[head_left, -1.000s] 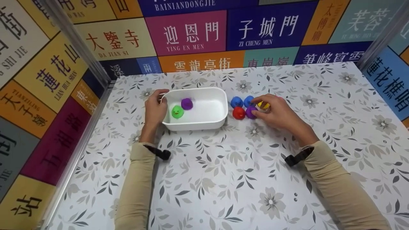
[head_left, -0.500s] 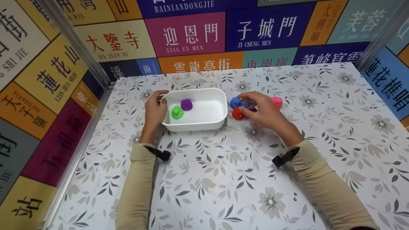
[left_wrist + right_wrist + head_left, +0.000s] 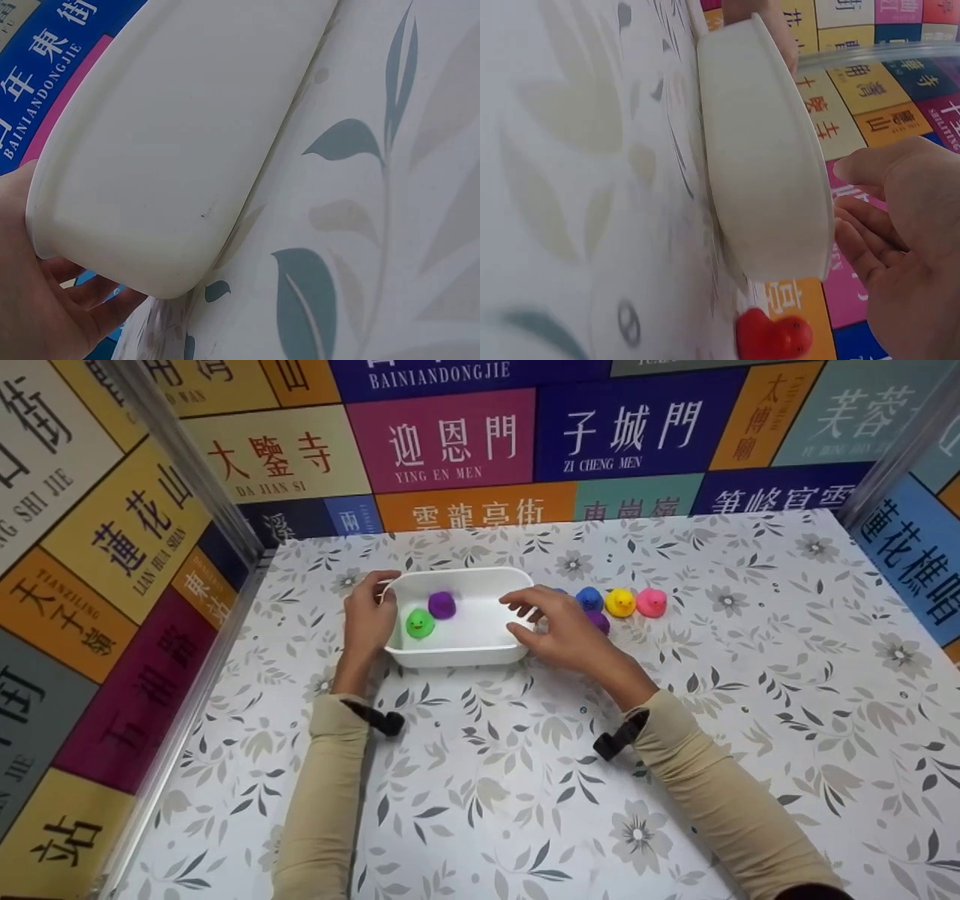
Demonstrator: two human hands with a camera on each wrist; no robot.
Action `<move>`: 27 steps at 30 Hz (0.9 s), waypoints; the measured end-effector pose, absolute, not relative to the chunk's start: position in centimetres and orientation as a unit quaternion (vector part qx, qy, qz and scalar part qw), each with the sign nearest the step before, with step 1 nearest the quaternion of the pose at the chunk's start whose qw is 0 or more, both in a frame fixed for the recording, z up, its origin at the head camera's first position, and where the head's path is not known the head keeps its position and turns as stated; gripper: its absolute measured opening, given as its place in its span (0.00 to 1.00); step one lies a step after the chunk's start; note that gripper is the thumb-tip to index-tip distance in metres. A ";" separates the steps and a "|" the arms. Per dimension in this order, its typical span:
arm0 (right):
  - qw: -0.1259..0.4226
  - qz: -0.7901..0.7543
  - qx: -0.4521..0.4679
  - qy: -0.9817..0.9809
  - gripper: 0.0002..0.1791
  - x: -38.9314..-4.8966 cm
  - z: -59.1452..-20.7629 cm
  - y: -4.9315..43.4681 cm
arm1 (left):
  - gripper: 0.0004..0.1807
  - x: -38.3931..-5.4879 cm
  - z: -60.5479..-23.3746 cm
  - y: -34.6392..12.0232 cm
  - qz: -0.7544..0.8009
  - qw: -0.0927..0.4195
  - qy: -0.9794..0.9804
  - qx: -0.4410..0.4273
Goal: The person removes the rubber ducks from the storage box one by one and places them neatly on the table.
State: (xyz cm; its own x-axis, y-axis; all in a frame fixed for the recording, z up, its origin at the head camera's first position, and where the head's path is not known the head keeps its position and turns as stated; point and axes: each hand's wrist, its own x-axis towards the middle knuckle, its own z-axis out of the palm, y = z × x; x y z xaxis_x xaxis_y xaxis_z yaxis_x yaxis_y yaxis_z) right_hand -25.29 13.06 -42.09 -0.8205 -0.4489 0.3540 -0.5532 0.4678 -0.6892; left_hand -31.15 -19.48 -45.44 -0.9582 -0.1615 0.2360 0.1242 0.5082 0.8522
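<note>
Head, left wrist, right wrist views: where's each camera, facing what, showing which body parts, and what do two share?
Head: head-worn, facing forward-down at the tub; left hand, right hand, sleeves show.
Left wrist: worn there, facing the tub's outside; left hand shows.
Right wrist: worn there, facing the tub's outside; both hands show.
Wrist views share the tub.

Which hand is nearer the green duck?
The left hand: it holds the end of the tub where the green duck sits; the right hand is at the opposite end.
</note>
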 end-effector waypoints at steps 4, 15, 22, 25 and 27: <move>0.061 0.426 0.313 -0.847 0.20 -25.2 -42.0 11.5 | 0.20 -31.2 -45.4 -19.5 -0.492 0.143 -0.859 0.015; 0.041 0.421 0.342 -0.839 0.18 -25.6 -41.9 8.0 | 0.20 -31.0 -45.3 -19.4 -0.486 0.142 -0.862 0.018; 0.031 0.424 0.343 -0.838 0.17 -26.4 -42.0 6.0 | 0.20 -31.0 -45.3 -19.4 -0.486 0.133 -0.864 0.027; 0.029 0.425 0.341 -0.838 0.16 -26.8 -42.1 5.2 | 0.20 -31.0 -45.3 -19.4 -0.488 0.133 -0.862 0.024; 0.027 0.425 0.340 -0.838 0.16 -27.1 -42.2 4.6 | 0.20 -31.1 -45.3 -19.3 -0.489 0.134 -0.861 0.025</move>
